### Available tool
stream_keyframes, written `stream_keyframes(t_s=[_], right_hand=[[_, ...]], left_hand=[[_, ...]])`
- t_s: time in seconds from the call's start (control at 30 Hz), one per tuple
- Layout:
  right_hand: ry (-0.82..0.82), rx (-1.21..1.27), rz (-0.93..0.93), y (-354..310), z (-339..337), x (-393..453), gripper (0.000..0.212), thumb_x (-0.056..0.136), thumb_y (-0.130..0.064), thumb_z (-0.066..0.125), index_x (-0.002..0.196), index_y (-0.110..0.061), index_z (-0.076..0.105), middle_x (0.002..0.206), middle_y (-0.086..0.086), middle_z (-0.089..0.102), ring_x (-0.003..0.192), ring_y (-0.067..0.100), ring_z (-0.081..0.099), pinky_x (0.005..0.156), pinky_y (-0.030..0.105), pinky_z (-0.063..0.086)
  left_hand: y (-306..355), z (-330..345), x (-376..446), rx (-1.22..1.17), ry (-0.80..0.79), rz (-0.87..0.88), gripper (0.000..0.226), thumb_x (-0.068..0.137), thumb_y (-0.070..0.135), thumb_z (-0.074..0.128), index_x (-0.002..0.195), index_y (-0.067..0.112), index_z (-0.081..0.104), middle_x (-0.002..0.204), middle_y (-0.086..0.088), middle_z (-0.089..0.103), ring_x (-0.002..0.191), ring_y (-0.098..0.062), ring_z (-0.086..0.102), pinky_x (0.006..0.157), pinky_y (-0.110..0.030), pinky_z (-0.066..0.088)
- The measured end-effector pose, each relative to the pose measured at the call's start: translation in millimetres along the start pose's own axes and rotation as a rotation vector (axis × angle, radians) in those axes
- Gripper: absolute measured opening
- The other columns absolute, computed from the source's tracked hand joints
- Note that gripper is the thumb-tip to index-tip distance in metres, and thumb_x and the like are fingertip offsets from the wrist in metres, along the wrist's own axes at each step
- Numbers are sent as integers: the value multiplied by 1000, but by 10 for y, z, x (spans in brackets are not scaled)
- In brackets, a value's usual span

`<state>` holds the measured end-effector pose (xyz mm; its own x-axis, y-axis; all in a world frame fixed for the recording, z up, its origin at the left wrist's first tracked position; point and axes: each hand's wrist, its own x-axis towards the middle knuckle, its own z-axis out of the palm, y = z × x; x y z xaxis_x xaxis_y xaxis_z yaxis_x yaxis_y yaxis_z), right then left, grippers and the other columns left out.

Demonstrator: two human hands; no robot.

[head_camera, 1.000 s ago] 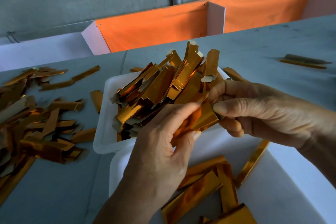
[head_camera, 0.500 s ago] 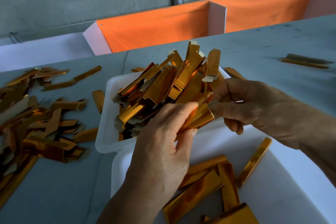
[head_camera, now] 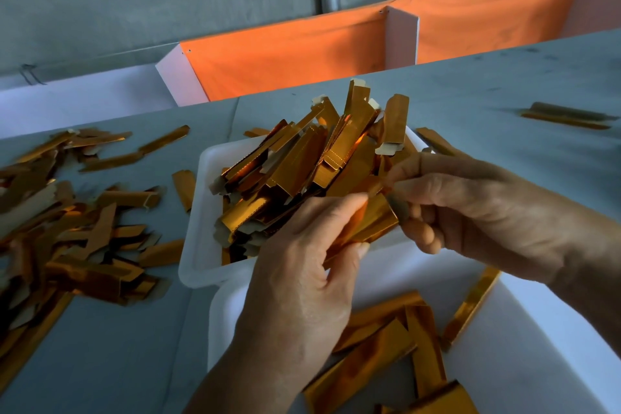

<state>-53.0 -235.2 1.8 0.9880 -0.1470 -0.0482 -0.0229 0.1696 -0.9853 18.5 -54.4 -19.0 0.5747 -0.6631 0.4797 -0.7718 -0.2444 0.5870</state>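
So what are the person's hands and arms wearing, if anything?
Nothing visible. The left hand and right hand are bare, with no gloves, rings or wristbands. Both forearms are bare as far as the frame shows, with no sleeves in view.

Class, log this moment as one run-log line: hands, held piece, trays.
left hand: grips gold foil strip | right hand: pinches its end | far white tray: heaped strips | near white tray: few strips
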Motion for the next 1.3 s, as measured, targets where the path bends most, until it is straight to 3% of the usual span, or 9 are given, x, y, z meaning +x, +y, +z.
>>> stream_keyframes(t_s=[0.1,0.33,0.63,0.9,1.0,1.1,1.3], right_hand=[[-59,70,81,-5,-35,-3,33,74,-14,74,100,0,62,65,10,54,50,12,54,45,19,46],[-97,-13,122,-24,-46,0,29,69,-20,76,89,-2,67,61,10,57,48,13,53,45,18,47],[41,-152,102,-38,-42,12,36,64,-17,70,95,2,68,65,10,64,52,12,61,49,17,50],[196,-330,-108,11,110,45,12,74,-22,65,78,-10,68,53,-1,62,48,8,58,48,14,45],[98,-156,-83,-5,68,16,13,72,-25,66,76,-13,70,60,2,62,52,11,59,50,16,47],[-47,35,-25,-43,-18,-10,18,77,-21,63,86,-6,67,67,7,60,54,11,60,49,17,49],[-179,108,24,-86,-78,-29,20,69,-13,67,87,-17,75,64,7,66,57,13,67,51,19,53]], left_hand=[[-2,-12,-3,-47,-6,-6,45,84,13,68,127,23,59,115,17,59,113,9,47,83,5,35],[-13,-18,-7,-89,-25,-8,45,83,11,69,125,24,60,114,20,59,112,11,49,83,3,37],[-27,-5,-9,-77,-22,-20,46,84,12,68,126,25,60,114,20,58,111,11,49,82,3,38],[-49,-2,0,-127,17,-29,42,86,14,67,125,27,60,112,20,61,107,7,55,83,0,41],[-43,-29,-1,-198,27,-19,41,85,21,62,125,32,58,111,22,61,107,6,56,82,-2,43],[-41,-38,-1,-239,11,-2,43,85,22,60,126,33,57,114,23,60,111,5,56,83,-3,44],[-26,-40,-3,-220,5,54,44,83,16,62,126,28,58,116,22,59,112,7,54,81,-1,42]])
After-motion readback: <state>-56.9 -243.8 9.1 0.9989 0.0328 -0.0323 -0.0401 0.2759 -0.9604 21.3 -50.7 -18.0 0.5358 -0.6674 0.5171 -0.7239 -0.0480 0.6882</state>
